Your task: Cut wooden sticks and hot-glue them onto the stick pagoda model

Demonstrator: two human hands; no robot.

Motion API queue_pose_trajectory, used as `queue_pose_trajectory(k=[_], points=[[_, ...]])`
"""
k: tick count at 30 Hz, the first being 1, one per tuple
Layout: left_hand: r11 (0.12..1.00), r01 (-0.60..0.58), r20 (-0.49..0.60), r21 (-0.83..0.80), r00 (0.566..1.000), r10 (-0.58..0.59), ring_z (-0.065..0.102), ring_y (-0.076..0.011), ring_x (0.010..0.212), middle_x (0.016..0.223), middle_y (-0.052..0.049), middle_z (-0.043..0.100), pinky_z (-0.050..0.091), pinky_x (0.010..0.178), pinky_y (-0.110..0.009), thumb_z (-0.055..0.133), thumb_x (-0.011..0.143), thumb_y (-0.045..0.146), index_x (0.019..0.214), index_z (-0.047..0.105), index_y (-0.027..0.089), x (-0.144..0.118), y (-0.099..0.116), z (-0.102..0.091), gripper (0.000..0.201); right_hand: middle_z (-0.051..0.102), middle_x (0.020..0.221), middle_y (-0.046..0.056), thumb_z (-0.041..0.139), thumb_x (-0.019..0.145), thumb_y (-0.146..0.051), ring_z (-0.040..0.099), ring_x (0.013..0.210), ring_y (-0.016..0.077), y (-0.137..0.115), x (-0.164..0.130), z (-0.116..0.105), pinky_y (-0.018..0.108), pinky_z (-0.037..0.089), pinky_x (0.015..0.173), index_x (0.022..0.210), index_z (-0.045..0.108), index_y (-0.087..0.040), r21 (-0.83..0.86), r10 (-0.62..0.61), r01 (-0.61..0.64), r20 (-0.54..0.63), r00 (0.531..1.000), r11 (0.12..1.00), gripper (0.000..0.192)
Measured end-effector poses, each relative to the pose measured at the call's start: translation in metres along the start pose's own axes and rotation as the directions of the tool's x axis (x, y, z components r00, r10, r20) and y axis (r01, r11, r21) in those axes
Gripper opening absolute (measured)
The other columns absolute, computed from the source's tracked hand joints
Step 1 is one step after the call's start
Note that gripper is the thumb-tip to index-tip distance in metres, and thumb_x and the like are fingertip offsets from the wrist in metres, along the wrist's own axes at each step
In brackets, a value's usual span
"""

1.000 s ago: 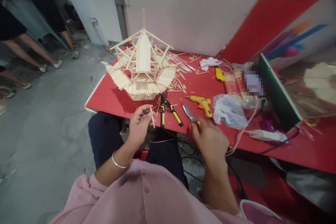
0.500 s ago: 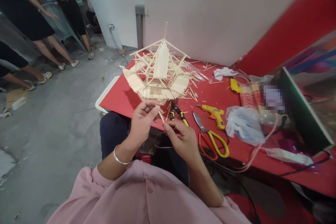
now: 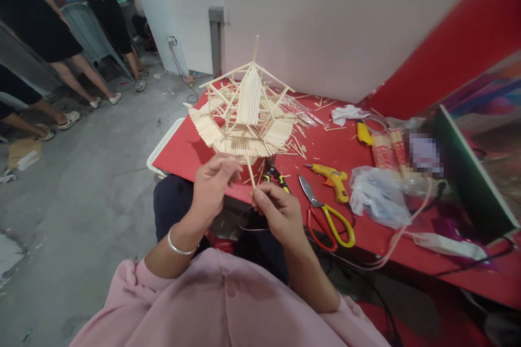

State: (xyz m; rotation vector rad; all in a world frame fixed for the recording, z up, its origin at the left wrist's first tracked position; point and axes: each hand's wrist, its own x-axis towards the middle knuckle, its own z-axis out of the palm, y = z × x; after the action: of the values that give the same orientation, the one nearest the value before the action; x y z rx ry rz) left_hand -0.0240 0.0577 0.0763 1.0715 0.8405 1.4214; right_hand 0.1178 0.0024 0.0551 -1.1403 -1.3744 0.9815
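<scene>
Between the thumb and fingers of my right hand [image 3: 279,209] is the lower end of a thin wooden stick [image 3: 251,172], which points up and away from me. To its left, my left hand [image 3: 214,181] is off the stick, its fingers loosely curled and apart, with nothing visible in them. Just beyond both hands stands a pavilion-like model of wooden sticks [image 3: 248,103], with a peaked roof frame and one roof panel covered. Yellow-and-black pliers [image 3: 277,176] lie right behind my right hand, partly hidden by it.
Scissors [image 3: 325,217] with red and yellow handles and a yellow glue gun [image 3: 331,179] lie on the red table [image 3: 179,146]. Farther right are a plastic bag [image 3: 378,195], stick bundles [image 3: 385,149] and a cable. Loose sticks surround the model. People stand at the far left.
My left hand has let go of the stick's upper end and moved left, towards me. My right hand still holds the stick, with more of it showing.
</scene>
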Motion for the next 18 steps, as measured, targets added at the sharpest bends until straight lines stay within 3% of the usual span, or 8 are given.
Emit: queue_pose_trajectory(k=[2,6,10,12,15,18], points=[[0.997,0.017,0.057,0.078,0.998,-0.022,0.056,-0.0121,0.069,0.083,-0.004,0.065,0.047,0.059,-0.023,0.074,0.076,0.039,0.071,0.072,0.019,-0.007,-0.004,0.004,0.021,0.053,0.061,-0.003,0.054,0.091,-0.041,0.047,0.053,0.0086,0.000,0.003,0.005,0.021,0.040,0.051,0.072,0.059,-0.019,0.009,-0.006,0.006,-0.010,1.000,1.000,0.029],[0.993,0.039,0.082,0.108,0.995,-0.048,0.057,-0.0145,0.079,0.079,-0.002,0.062,0.049,0.071,-0.025,0.075,0.076,0.033,0.070,0.072,0.019,-0.013,-0.007,0.009,0.016,0.055,0.060,-0.003,0.054,0.090,-0.042,0.048,0.053,0.0089,0.002,0.007,0.010,0.021,0.041,0.051,0.072,0.060,-0.019,-0.041,-0.006,0.004,-0.050,0.999,0.999,0.030],[0.987,0.044,0.107,0.155,0.992,-0.061,0.055,-0.0102,0.064,0.071,0.000,0.062,0.046,0.062,-0.022,0.069,0.082,0.035,0.075,0.072,0.018,-0.010,-0.006,0.005,0.019,0.055,0.058,-0.002,0.053,0.092,-0.039,0.050,0.053,0.0096,-0.001,0.008,0.003,0.022,0.041,0.053,0.067,0.062,-0.019,-0.168,-0.060,0.048,-0.067,0.996,0.985,0.033],[0.985,0.064,0.132,0.162,0.988,-0.086,0.053,-0.0084,0.054,0.070,-0.001,0.064,0.043,0.054,-0.021,0.064,0.086,0.038,0.081,0.071,0.018,-0.009,-0.005,0.002,0.021,0.057,0.058,-0.001,0.053,0.092,-0.039,0.050,0.054,0.0101,-0.007,0.012,-0.002,0.023,0.041,0.055,0.065,0.063,-0.019,-0.246,-0.115,0.080,-0.130,0.985,0.966,0.035],[0.983,0.092,0.200,0.160,0.972,-0.124,0.048,-0.0063,0.042,0.065,0.000,0.063,0.037,0.043,-0.020,0.062,0.087,0.041,0.084,0.069,0.018,-0.007,-0.003,0.000,0.024,0.062,0.068,0.000,0.058,0.089,-0.037,0.054,0.059,0.0112,-0.019,0.024,-0.008,0.024,0.043,0.058,0.084,0.070,-0.020,-0.326,-0.181,0.108,-0.204,0.962,0.939,0.021],[0.980,0.101,0.254,0.173,0.957,-0.143,0.043,-0.0059,0.036,0.048,0.003,0.055,0.032,0.038,-0.019,0.065,0.084,0.043,0.075,0.068,0.017,-0.005,0.001,0.002,0.028,0.062,0.070,0.000,0.061,0.087,-0.035,0.055,0.063,0.0114,-0.030,0.042,-0.008,0.024,0.044,0.060,0.086,0.071,-0.020,-0.307,-0.213,0.163,-0.136,0.968,0.938,0.017]])
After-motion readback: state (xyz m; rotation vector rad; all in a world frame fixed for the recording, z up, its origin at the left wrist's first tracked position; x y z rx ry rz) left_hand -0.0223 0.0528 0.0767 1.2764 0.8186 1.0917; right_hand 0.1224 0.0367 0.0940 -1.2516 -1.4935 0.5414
